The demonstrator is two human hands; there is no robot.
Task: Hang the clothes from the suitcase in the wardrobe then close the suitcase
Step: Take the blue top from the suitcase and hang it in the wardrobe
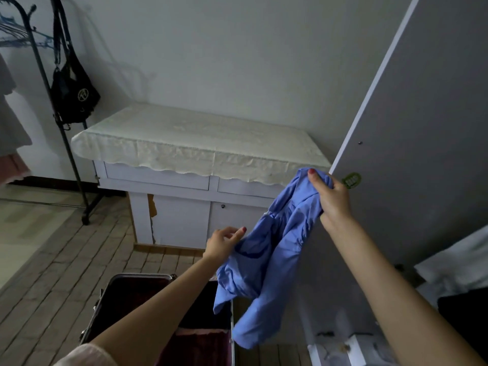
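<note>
A blue garment (pixel 266 262) hangs in the air above the open suitcase (pixel 137 294), which lies on the floor with dark red lining and dark clothes inside. My right hand (pixel 334 198) grips the garment's upper end, close to the open wardrobe door (pixel 422 128). My left hand (pixel 224 243) reaches the garment's left side at mid-height, fingers loosely curled against the cloth; I cannot tell whether they pinch it. Folded white and black items (pixel 459 281) sit inside the wardrobe at the far right.
A white cabinet with a cream lace cover (pixel 195 143) stands against the wall ahead. At the left a black coat rack (pixel 60 107) carries a black bag (pixel 74 93) and hangers. Pale clothing (pixel 10 120) hangs at the left edge. The floor is tiled.
</note>
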